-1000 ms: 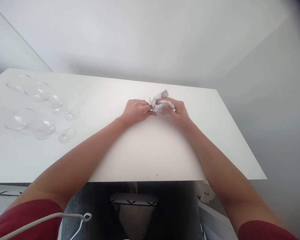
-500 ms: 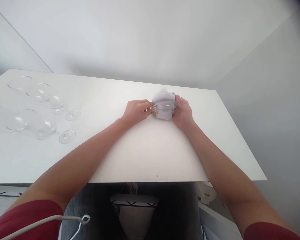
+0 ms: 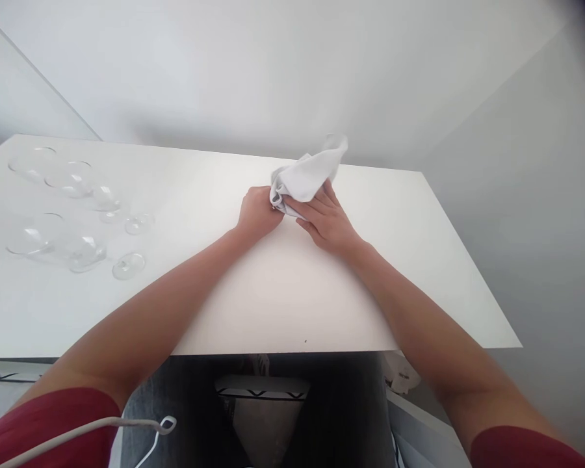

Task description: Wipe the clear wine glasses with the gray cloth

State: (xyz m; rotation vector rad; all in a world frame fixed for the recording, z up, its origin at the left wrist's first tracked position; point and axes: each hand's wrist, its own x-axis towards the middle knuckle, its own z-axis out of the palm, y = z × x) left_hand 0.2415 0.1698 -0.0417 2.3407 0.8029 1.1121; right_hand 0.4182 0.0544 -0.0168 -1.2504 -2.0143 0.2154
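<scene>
A pale grey-white cloth is bunched over the table, with one loose corner sticking up toward the wall. My left hand is closed at the cloth's left end, around a wine glass that the cloth and fingers now almost wholly hide. From the right, my right hand presses the cloth with fingers stretched along it and the thumb below, gripping the fabric around the glass. Several clear stemmed wine glasses are on the left part of the table.
The white table runs up to a pale wall behind it. A round glass foot is nearest my left forearm. A white cable loops in front of my left sleeve. Below the table edge is a white bag or box with dark marks.
The cloth and both hands have shifted left. My right hand has come closer to my left and now lies over the cloth, whose corner has swung up. The glass bowl is now covered.
</scene>
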